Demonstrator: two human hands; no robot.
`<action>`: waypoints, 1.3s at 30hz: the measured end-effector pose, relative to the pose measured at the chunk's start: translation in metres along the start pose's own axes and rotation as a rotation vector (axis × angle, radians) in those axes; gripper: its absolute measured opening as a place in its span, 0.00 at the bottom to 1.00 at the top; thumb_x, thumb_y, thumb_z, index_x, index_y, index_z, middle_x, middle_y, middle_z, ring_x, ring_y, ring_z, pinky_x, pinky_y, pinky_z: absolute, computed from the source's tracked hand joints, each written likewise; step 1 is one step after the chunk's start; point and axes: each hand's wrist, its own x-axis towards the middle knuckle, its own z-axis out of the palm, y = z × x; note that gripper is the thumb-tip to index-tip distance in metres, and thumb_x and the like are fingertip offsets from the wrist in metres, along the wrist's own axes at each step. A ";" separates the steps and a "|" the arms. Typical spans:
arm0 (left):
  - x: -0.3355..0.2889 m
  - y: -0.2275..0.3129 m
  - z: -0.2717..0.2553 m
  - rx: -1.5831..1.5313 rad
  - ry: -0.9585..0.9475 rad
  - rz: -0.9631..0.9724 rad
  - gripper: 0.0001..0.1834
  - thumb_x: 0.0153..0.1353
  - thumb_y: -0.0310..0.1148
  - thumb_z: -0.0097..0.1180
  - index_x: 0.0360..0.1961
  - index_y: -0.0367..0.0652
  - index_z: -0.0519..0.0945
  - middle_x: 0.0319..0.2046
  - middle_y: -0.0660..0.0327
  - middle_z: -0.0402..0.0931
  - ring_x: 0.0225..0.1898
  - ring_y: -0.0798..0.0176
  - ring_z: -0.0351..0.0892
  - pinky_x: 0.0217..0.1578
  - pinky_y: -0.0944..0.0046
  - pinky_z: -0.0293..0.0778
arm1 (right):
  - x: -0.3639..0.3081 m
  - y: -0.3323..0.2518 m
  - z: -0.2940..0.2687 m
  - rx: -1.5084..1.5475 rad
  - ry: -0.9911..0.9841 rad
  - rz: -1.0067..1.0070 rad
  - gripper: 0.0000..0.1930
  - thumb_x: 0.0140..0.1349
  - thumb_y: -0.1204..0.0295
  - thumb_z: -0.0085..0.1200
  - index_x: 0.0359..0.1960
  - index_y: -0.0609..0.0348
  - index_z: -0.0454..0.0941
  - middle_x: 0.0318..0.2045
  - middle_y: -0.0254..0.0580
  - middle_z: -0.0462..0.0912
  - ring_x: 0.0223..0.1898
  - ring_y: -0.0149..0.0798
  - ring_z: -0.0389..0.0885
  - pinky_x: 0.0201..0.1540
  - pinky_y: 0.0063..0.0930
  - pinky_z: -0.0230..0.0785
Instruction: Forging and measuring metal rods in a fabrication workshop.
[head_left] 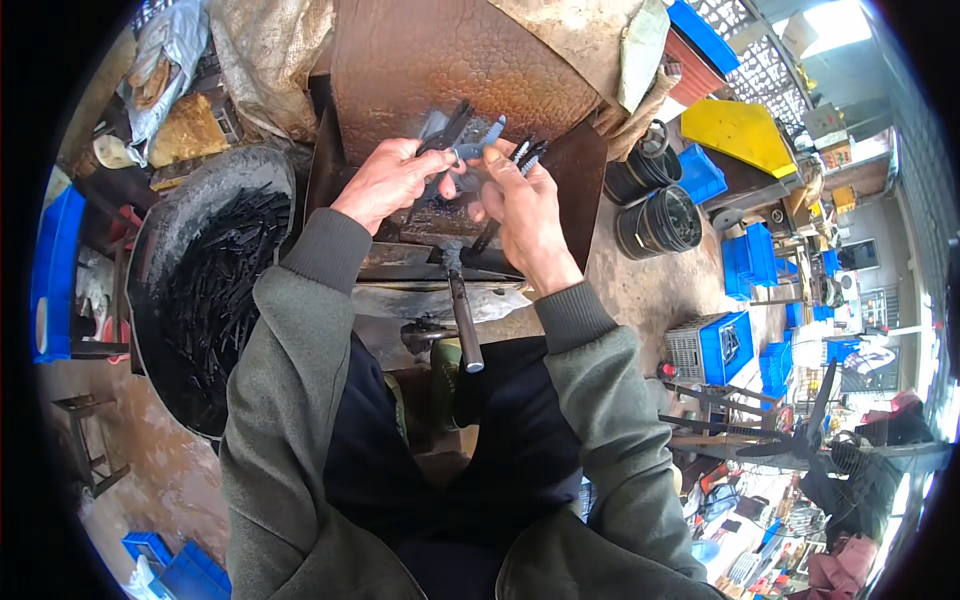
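Both my hands are close together over a dark metal trough. My left hand is closed round several thin black strips, whose ends stick up past the fingers. Between the thumb and fingers of my right hand is a blue-grey ridged rod, pointing up and away. Dark ridged rods also jut out beside the fingers of that hand; whether it grips them I cannot tell. Just below the hands, a metal bar points toward me from the trough's front edge.
A large round basin full of black strips stands at my left. Behind the trough rises a brown rusty sheet. Black buckets, a yellow panel, blue crates and a fan are to the right.
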 end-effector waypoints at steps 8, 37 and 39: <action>0.003 -0.003 0.001 -0.017 0.060 -0.058 0.17 0.68 0.40 0.52 0.45 0.36 0.81 0.26 0.66 0.77 0.17 0.79 0.56 0.18 0.75 0.51 | -0.004 0.000 -0.006 -0.109 0.060 -0.075 0.07 0.68 0.71 0.56 0.44 0.59 0.78 0.26 0.31 0.76 0.16 0.21 0.59 0.20 0.25 0.62; 0.021 -0.033 -0.021 0.846 0.179 0.290 0.11 0.61 0.32 0.56 0.39 0.37 0.83 0.33 0.46 0.79 0.37 0.45 0.79 0.39 0.54 0.73 | -0.003 -0.012 -0.058 0.285 0.091 0.119 0.13 0.72 0.61 0.52 0.40 0.59 0.73 0.28 0.36 0.74 0.30 0.37 0.78 0.38 0.41 0.76; 0.013 -0.033 -0.032 0.849 0.246 0.200 0.11 0.62 0.33 0.57 0.39 0.38 0.83 0.33 0.46 0.80 0.37 0.44 0.80 0.39 0.53 0.73 | -0.005 -0.007 -0.055 0.281 -0.016 0.134 0.12 0.71 0.61 0.53 0.40 0.59 0.73 0.26 0.34 0.73 0.27 0.33 0.76 0.34 0.37 0.75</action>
